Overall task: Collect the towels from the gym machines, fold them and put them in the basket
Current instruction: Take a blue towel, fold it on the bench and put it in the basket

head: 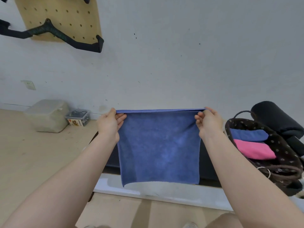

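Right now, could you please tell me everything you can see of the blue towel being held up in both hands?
The blue towel looks like soft, short-pile cloth, plain mid-blue with no visible pattern. It hangs upright in the air, stretched flat, and appears doubled over along its top edge. The left hand pinches the top left corner and the right hand the top right. Its lower edge hangs free, the bottom left corner curling slightly. It is in front of a white wall, left of the dark basket, apart from it.

A label with large dark Chinese characters, too blurred to read, fronts the clear box [78,117] beside the grey bin [47,115]
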